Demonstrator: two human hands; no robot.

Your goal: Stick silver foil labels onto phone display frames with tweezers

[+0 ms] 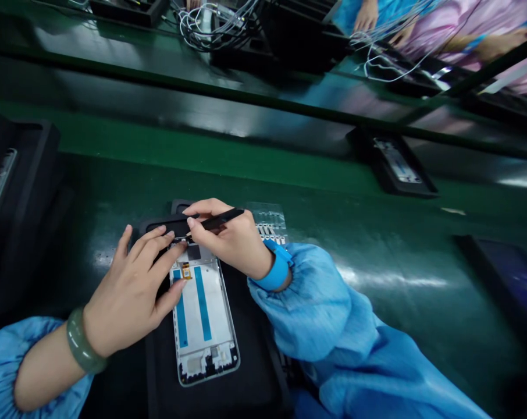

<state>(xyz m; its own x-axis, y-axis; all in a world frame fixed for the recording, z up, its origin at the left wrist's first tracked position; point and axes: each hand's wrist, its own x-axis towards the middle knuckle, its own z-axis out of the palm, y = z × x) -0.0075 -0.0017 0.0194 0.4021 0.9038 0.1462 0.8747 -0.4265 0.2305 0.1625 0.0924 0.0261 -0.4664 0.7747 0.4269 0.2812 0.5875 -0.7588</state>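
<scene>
Nearest me, a green bangle [84, 343] rings my left wrist below a gathered blue sleeve [39, 331]. Under my hands, an opened phone chassis [217, 343] lies face-up on a black tray [261, 372], its long axis slightly tilted. Two blue strips [203, 305] run lengthwise along its pale inner plate; a gold flex connector [186, 272] sits near their upper ends.

My left hand [135, 282]: grip wide and loose, fingers spread over the chassis's upper left part, index fingertip down at the top end, thumb over the plate by the flex connector. My right hand [226, 235]: grip narrow, closed on a slim black tool [223, 219] whose tip points at the chassis's top edge; exact tip contact cannot be told. A blue wrist strap [278, 269] circles that wrist.

Just beyond the right wrist, a clear plastic sheet [270, 212] carrying rows of small pale parts [267, 233] rests on the green tabletop [333, 227]. To the left stands a black foam tray [41, 142]; to the right, a dark purplish panel [516, 273].

Farther off, a second chassis [396, 160] lies in its own black holder [379, 174]. Beyond: bundled cables [211, 26], and co-workers in blue and pink sleeves [458, 23], blurred.
</scene>
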